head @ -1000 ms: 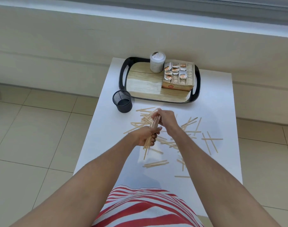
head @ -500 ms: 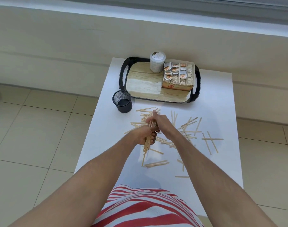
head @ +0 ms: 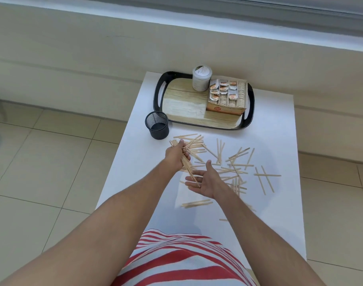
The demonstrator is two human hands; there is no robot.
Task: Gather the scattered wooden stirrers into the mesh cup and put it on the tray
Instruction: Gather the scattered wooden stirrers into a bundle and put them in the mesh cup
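Note:
My left hand grips a bundle of wooden stirrers that slants down toward me over the white table. Just below it, my right hand is spread palm-up and holds nothing; the bundle's lower tips reach its fingers. Several loose stirrers lie scattered across the middle of the table, with more to the right and near me. The black mesh cup stands upright and looks empty, just beyond my left hand. The black-rimmed tray with a wood-look floor sits at the table's far end.
On the tray stand a white lidded jar and a cardboard box of sachets; the tray's left part is bare. The narrow table has tiled floor on both sides and a low wall ledge behind.
My right hand has let go of the bundle and dropped back toward me, opening palm-up. My left hand has carried the bundle left and farther away, nearer the mesh cup.

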